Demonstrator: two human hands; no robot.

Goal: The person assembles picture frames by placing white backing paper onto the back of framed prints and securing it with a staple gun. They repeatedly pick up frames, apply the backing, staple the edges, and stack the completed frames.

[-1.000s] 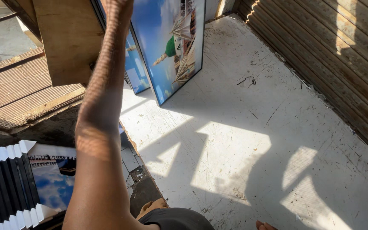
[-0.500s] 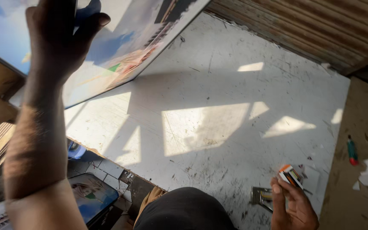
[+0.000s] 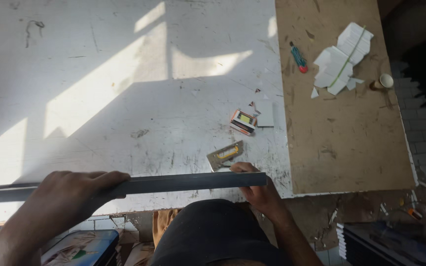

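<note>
A long dark picture frame (image 3: 183,182), seen edge-on, lies level along the near edge of the white table (image 3: 124,98). My left hand (image 3: 70,197) grips it from above near its left part, fingers wrapped over the edge. At the frame's right end, my right hand (image 3: 257,189) holds it with the thumb on top. Just beyond the right hand a metal angle tool (image 3: 225,155) with a yellow insert rests on the table. Farther back lies a small orange and yellow box (image 3: 243,121).
A brown board (image 3: 341,108) covers the table's right side, with a green and red screwdriver (image 3: 299,58), white paper scraps (image 3: 343,59) and a small cup (image 3: 384,81) on it. A printed picture (image 3: 80,246) lies lower left. Dark frames (image 3: 385,241) are stacked lower right.
The picture, held high in my left hand before, has come down edge-on to the table's near edge. My right hand has let go of the small orange box and taken the frame's right end.
</note>
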